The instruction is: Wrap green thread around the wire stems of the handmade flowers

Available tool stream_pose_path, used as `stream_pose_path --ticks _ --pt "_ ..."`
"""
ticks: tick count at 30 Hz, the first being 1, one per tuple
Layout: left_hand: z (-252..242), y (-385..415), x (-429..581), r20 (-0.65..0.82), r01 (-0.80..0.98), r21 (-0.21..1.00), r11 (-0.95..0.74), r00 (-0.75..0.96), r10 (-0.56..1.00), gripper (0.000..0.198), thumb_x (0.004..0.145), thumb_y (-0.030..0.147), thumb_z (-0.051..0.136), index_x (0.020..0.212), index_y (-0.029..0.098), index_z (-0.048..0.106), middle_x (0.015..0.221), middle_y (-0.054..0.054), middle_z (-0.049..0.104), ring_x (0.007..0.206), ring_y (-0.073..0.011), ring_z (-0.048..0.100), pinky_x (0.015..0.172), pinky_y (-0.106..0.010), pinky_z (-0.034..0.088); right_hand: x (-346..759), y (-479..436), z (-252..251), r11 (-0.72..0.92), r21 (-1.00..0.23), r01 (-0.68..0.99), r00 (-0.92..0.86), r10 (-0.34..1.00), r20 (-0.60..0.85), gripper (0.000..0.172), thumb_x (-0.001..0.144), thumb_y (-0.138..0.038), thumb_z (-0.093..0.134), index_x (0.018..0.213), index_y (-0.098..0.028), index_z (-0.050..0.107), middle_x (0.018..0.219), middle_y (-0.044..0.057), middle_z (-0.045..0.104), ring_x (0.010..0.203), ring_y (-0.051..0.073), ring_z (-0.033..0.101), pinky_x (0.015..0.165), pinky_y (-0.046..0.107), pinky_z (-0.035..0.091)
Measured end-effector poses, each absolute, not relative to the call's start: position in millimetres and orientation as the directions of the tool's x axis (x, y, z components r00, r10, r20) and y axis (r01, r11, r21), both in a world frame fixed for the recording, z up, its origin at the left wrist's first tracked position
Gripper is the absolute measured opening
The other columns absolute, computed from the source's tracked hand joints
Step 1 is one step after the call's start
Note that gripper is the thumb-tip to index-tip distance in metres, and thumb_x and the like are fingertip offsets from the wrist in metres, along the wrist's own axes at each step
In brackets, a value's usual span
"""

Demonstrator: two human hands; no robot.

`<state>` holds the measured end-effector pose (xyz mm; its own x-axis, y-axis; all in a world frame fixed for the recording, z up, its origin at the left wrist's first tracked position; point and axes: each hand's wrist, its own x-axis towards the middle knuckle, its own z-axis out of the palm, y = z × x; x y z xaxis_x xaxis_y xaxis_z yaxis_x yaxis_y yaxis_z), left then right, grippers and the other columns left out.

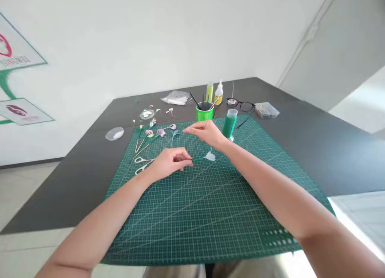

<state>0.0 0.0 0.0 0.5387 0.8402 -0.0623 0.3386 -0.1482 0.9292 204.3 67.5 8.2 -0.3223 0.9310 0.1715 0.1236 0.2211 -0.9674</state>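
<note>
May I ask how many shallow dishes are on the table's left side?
2: a front dish near the left edge of the table, and a rear dish beyond the cutting mat.

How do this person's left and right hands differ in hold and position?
The left hand holds a green stem bearing a pale flower; whether the right hand holds anything is too small to tell. The right hand is farther forward, the left hand nearer the body. Both are bare and over the green cutting mat.

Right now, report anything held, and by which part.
The left hand pinches a pale flower by its green stem; whether the right hand holds anything, I cannot tell.
</note>
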Motion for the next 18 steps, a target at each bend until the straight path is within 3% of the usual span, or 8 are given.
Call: stream_pose_path --ticks 7,18 --pt "2.1 -2.7 1.8 0.053 0.324 0.917 -0.230 0.475 0.878 0.022 0.082 0.036 0.079 0.082 0.018 0.067 0.076 -0.003 0.076 0.063 -0.0126 0.066 0.059 -0.023 0.052 204.6 71.4 1.8 0.095 -0.991 0.094 -0.358 0.932 0.055 0.033 0.083 -0.041 0.070 0.094 -0.013 0.081 0.045 -0.009 0.029 0.048 0.007 0.019 0.049 0.029 0.012" --pt "2.3 -0.8 2.1 0.200 0.326 0.884 -0.336 0.385 0.901 0.018 0.081 0.033 0.079 0.080 0.018 0.069 0.077 -0.001 0.074 0.068 -0.0140 0.068 0.065 -0.025 0.053 203.0 73.9 -5.4 0.079 -0.984 0.161 -0.327 0.945 0.022 0.033 0.080 -0.041 0.071 0.092 -0.012 0.082 0.046 -0.007 0.039 0.049 0.008 0.026 0.050 0.029 0.019"
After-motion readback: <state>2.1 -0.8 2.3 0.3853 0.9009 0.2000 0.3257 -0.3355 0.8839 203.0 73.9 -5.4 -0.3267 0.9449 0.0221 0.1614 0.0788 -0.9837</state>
